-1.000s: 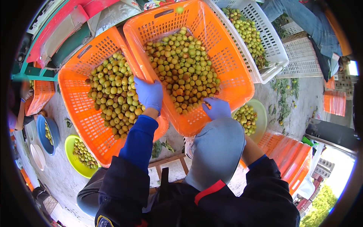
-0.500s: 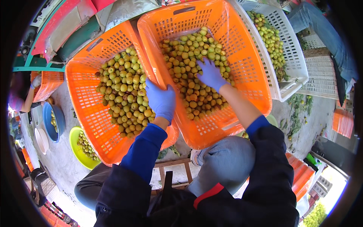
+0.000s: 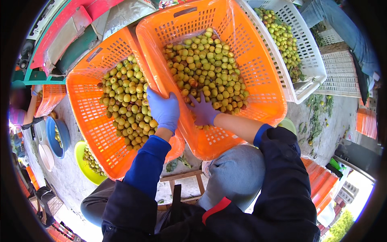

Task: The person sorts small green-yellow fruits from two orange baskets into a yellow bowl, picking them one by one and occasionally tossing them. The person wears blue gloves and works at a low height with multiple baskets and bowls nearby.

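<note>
Two orange slotted crates stand tilted in front of me, both holding several small green-yellow fruits. My left hand [image 3: 163,109], in a blue glove, grips the near-left rim of the right crate [image 3: 260,76], where it meets the left crate [image 3: 86,121]. My right hand [image 3: 203,111], also gloved, lies inside the right crate with its fingers spread on the low edge of the fruit pile [image 3: 205,66]. The left crate's fruit [image 3: 125,97] lies just left of my left hand. My knees are below the crates.
A white crate [image 3: 312,60] with more fruit stands at the right. A yellow-green bowl [image 3: 80,159] and a blue bowl [image 3: 60,135] of fruit sit at the left, near another person's arm [image 3: 28,111]. A wooden stool frame [image 3: 185,177] is under me; stacked orange crates [image 3: 322,181] lie lower right.
My right hand has drawn back from the middle of the fruit pile to its near edge. My left hand stays on the crate rim.
</note>
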Demonstrator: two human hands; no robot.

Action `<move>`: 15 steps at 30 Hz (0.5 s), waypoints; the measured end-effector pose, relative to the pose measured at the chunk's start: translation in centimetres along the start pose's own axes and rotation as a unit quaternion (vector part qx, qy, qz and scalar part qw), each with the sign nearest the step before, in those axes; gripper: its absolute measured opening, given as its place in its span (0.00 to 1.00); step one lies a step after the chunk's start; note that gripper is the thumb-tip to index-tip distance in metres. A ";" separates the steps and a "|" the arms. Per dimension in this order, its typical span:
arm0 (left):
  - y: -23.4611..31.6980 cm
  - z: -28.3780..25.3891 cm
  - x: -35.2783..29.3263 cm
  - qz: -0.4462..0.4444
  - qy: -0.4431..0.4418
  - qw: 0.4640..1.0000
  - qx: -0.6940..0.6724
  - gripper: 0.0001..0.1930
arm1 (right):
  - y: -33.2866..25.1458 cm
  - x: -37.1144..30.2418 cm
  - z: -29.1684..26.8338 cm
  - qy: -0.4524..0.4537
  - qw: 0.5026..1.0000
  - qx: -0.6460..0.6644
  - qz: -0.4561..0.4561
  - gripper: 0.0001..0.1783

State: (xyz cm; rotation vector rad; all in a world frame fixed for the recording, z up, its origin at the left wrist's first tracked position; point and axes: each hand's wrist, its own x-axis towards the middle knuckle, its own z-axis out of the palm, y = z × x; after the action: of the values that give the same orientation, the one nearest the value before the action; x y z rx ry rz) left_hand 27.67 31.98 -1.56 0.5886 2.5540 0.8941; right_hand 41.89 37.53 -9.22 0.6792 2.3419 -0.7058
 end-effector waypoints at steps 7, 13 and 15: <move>0.4 -0.7 -0.1 -0.018 -0.013 1.000 0.004 0.38 | -0.7 -0.6 2.3 -0.015 0.999 -0.030 0.009 0.46; 0.9 -0.4 -0.3 -0.003 -0.019 1.000 -0.019 0.36 | 2.2 2.4 3.0 0.089 0.995 0.055 0.007 0.35; 0.1 -0.2 -0.2 0.008 -0.003 1.000 -0.013 0.35 | 5.2 3.2 0.5 0.145 0.989 -0.001 -0.016 0.30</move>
State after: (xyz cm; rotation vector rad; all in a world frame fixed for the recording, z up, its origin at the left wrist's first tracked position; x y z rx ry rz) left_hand 27.74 31.84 -1.31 0.6033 2.5329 0.9282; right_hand 42.99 41.95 -13.28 0.7899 2.6224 -0.6545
